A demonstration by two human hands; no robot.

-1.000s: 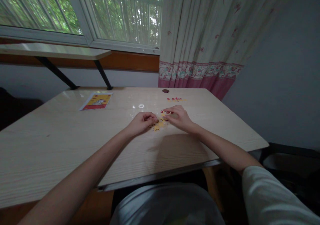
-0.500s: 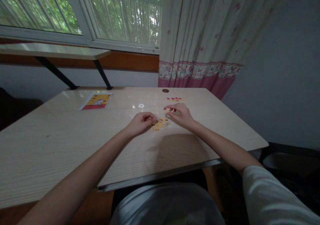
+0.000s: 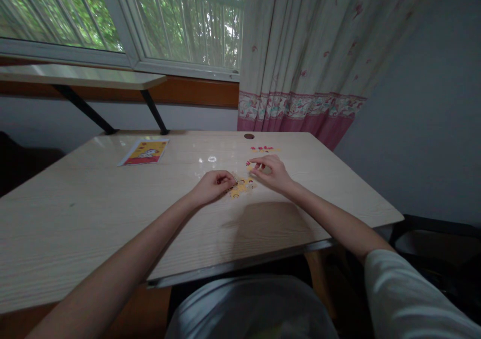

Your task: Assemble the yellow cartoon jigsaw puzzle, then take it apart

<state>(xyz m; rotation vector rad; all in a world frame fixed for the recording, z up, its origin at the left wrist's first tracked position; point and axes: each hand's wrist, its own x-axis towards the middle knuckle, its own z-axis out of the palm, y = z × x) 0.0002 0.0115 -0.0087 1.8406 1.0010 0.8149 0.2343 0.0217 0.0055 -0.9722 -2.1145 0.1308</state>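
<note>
A pile of small flat yellow pieces (image 3: 240, 187) with dark and red marks lies on the table before me. At its left edge, my left hand (image 3: 212, 186) is closed, thumb and fingers pinched against the pieces; what is between the tips is too small to make out. Just behind the pile, my right hand (image 3: 272, 172) is curled over the table. Its thumb and index finger close on a small red-and-yellow piece (image 3: 248, 164), which shows at the fingertips. Farther back, several red and yellow pieces (image 3: 263, 149) lie in a row.
A yellow-and-red printed sheet (image 3: 146, 153) lies at the back left of the pale wooden table (image 3: 124, 218). Behind it a raised shelf (image 3: 105, 78) stands on dark legs. A round cable hole (image 3: 248, 136) is near the back edge, by the curtain (image 3: 300, 103).
My left hand has shifted very slightly to the right, and pieces at the pile's left edge have moved with it. My right hand stays nearly in place.
</note>
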